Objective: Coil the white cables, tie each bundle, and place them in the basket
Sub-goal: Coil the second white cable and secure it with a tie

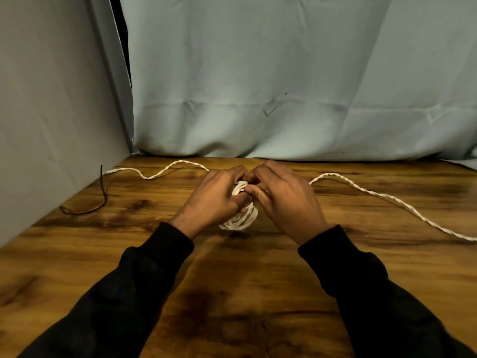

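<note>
Item: coiled cable bundle (241, 215), white, several loops, held just above the bench (232, 293) at centre, between both hands. Held there, by my reading, so the loops cannot spring apart while the tie is made.

Left hand (214, 200): fingers curled round the upper left of the bundle, gripping the loops together. Right hand (281, 200): fingers curled in against the top of the bundle, thumb and forefinger apparently pinching a strand there; the exact strand is hidden behind the knuckles, so whether it is a tie or the cable's own tail cannot be told. Both arms in black sleeves (361, 293).

Loose cable, left run (165, 170): white, twisted, snaking from behind the left hand toward the bench's far left corner. Loose cable, right run (387, 197): white, twisted, leaving from behind the right hand and going off the right edge. Whether these are one cable or two is unclear. Judged stage: coiling partly done, tying in hand or about to begin.

Dark cord (103, 192): thin, lying near the left wall, well apart from the bundle.

Basket: not in view.

Surface: wood-grain bench, brown, glossy. Surroundings: pale blue-grey cloth backdrop (284, 73) behind, grey panel (51, 99) at left.
</note>
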